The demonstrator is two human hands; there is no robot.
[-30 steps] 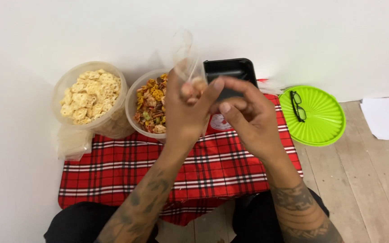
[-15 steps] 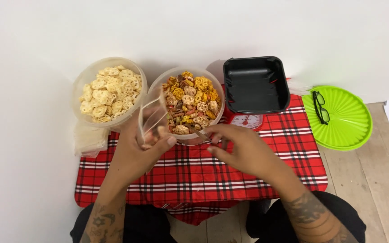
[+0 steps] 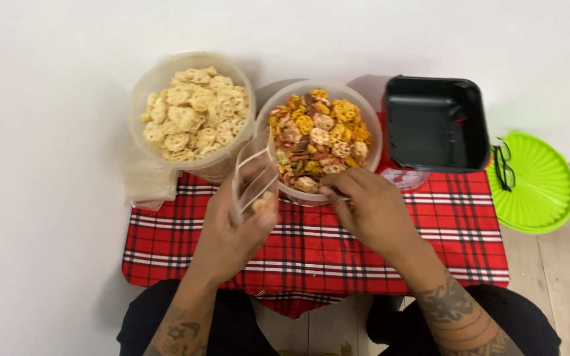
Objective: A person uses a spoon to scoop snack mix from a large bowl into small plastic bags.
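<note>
Left hand (image 3: 232, 231) closed around a small clear plastic bag (image 3: 255, 177), held upright and open-mouthed just near of the round clear tub of mixed coloured snacks (image 3: 318, 142). Right hand (image 3: 371, 207) at that tub's near rim, fingertips (image 3: 330, 193) pinched together, contents not discernible. Far left, round tub of pale ring crackers (image 3: 192, 112); far right, empty black square tray (image 3: 437, 124); all on red checked cloth (image 3: 456, 231).
</note>
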